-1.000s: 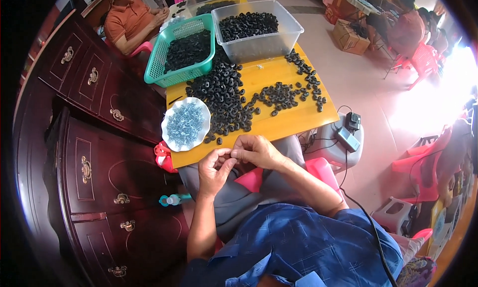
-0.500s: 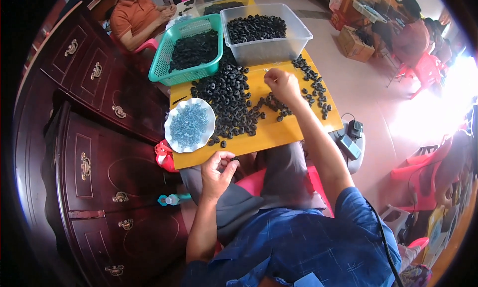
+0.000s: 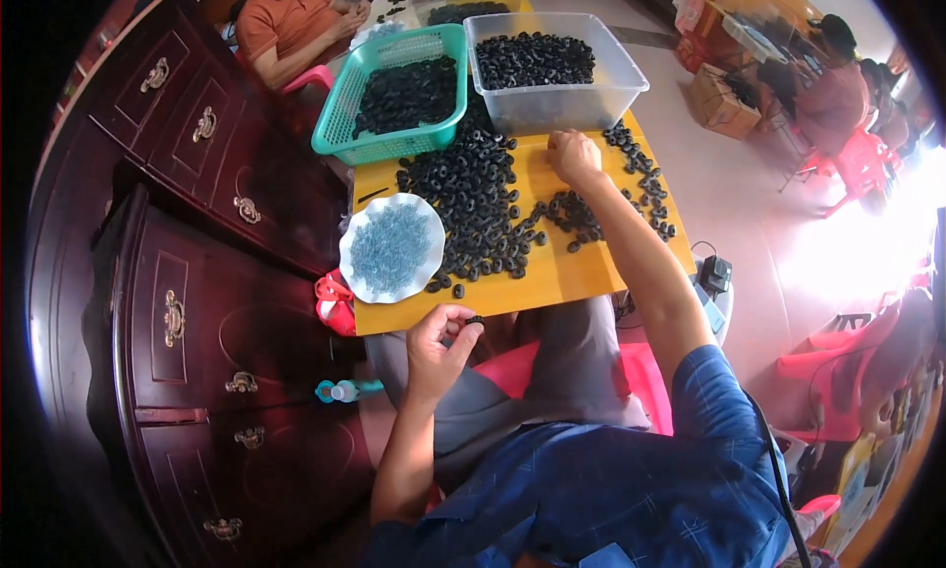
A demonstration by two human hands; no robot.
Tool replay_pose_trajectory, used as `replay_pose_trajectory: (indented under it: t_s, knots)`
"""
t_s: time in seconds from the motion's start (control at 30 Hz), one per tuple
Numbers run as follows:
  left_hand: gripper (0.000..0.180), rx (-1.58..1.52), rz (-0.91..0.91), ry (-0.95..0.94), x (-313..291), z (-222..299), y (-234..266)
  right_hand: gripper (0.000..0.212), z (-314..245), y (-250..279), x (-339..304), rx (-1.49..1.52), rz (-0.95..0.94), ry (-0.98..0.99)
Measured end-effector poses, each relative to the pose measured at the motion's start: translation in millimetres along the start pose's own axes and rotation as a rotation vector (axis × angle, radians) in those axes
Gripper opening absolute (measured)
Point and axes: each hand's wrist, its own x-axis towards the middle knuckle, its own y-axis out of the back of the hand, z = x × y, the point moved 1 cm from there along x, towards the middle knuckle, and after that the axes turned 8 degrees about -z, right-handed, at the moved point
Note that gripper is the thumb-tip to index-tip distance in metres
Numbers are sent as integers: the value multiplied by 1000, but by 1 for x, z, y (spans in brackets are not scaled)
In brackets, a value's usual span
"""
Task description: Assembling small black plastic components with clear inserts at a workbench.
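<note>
Near the table's front edge, my left hand [image 3: 434, 356] pinches a small black ring-shaped part [image 3: 475, 320] between thumb and fingers. My right hand [image 3: 576, 158] is stretched forward over the yellow tabletop [image 3: 532, 277], close to the clear bin's near side. Its fingers are curled together, and anything in them is hidden. A pile of similar black parts [image 3: 468, 199] spreads between my hands, with smaller groups beside my right forearm. At the left stands a white scalloped dish [image 3: 434, 263] full of tiny clear bluish pieces [image 3: 391, 247].
A green basket [image 3: 340, 146] and a clear plastic bin [image 3: 552, 105], both holding black parts, stand at the table's far side. Dark wooden drawers [image 3: 172, 317] rise at the left. Across the table sits a person in orange [image 3: 296, 21]. A cardboard box [image 3: 722, 105] is on the floor.
My right hand has come lower toward the tabletop, near the clear bin. My left hand keeps its pinch on the black part. The whole view has shifted slightly.
</note>
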Motion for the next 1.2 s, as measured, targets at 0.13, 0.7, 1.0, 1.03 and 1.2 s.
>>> replay_pose_trajectory:
  t_s: [0.13, 0.7, 1.0, 1.03, 1.2]
  knots:
    - [15, 32, 4, -7, 0, -4, 1, 22, 4, -7, 0, 34, 47, -3]
    - [11, -183, 1, 16, -1, 7, -1, 25, -8, 13, -27, 138, 34, -58]
    - [11, -227, 24, 92, -6, 9, 9, 18, -75, 35, -114, 1343, -255, 223]
    - [10, -223, 33, 100, -4, 9, 8, 18, -82, 35, -131, 1399, -340, 240]
    - [22, -200, 64, 44, 2, 4, 2, 18, -110, 7, -196, 1528, -583, 347]
